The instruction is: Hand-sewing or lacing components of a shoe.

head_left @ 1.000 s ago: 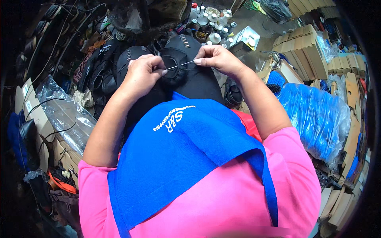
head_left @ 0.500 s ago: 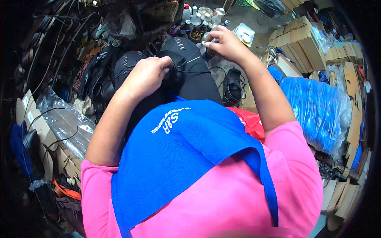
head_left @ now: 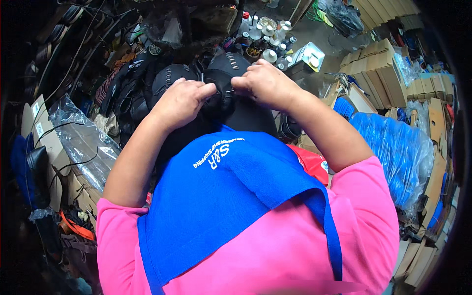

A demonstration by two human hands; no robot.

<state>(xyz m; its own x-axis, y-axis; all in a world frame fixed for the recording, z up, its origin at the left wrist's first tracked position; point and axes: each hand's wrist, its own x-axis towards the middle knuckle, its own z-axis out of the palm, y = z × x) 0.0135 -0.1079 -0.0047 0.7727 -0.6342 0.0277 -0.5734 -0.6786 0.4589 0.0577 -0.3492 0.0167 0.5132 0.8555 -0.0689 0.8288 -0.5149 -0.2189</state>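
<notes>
Both hands meet over my lap, above my black trousers (head_left: pixel 251 112). My left hand (head_left: pixel 179 103) is closed in a pinch at the left side of a dark, soft-looking black piece (head_left: pixel 219 104); its exact kind is lost against the dark cloth. Close by on the right, my right hand (head_left: pixel 268 84) has its fingers curled and pressed together at the same piece's far right edge. Whatever lies between the fingertips of either hand is too small or hidden to name. A short, pale glint shows between the hands.
Several bottles and jars (head_left: pixel 269 42) stand beyond my knees, beside a white tray (head_left: pixel 309 56). Cardboard boxes (head_left: pixel 376 73) and a plastic-wrapped blue bundle (head_left: pixel 391 152) lie to the right. Clear plastic sheeting (head_left: pixel 83 137) is at the left; a red bag (head_left: pixel 310 164) sits by my right side.
My right hand has come down and left from near the bottles to beside my left hand. The thin dark strands stretched between the hands no longer show. My left hand has shifted slightly.
</notes>
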